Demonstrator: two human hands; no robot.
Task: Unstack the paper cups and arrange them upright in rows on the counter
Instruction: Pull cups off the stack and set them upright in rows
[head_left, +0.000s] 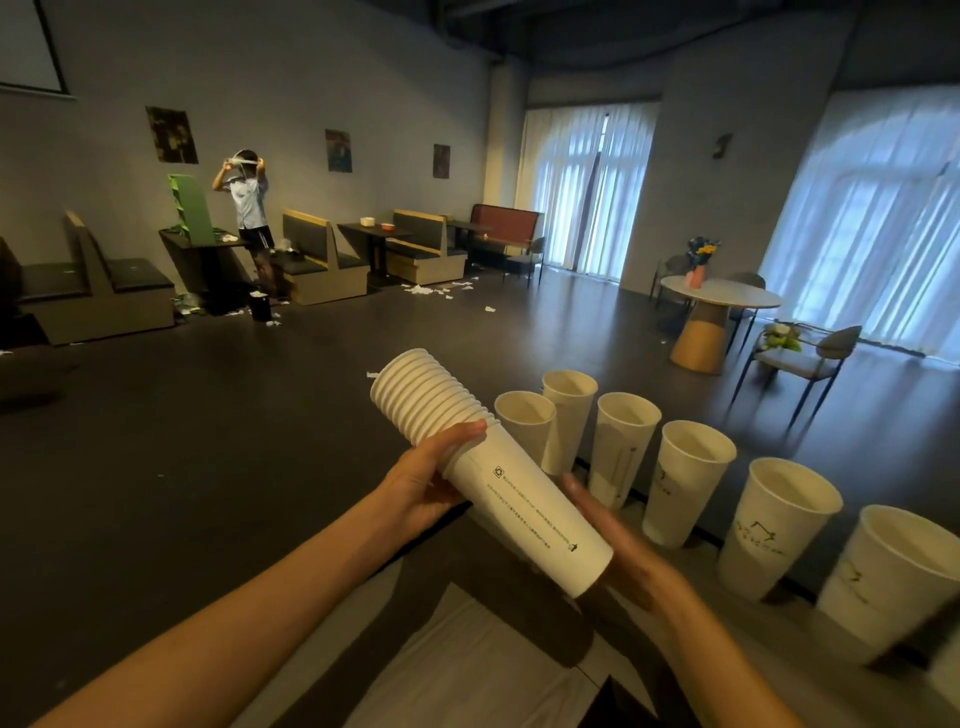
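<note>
A stack of white paper cups (498, 467) lies tilted in the air, rims pointing up and left, base toward me at lower right. My left hand (426, 480) grips the stack near the rims, thumb on top. My right hand (623, 545) cups the bottom cup from behind and below, partly hidden by the stack. Several single white cups stand upright in a row on the counter (779, 629), running from the far cup (569, 415) to the nearest cup (893, 577) at the right edge.
The counter's far edge runs just behind the row of cups, with dark floor beyond. A pale cloth or paper (467, 670) lies on the counter below my arms. A round table (722, 299), chairs, booths and another person (248, 208) are far off.
</note>
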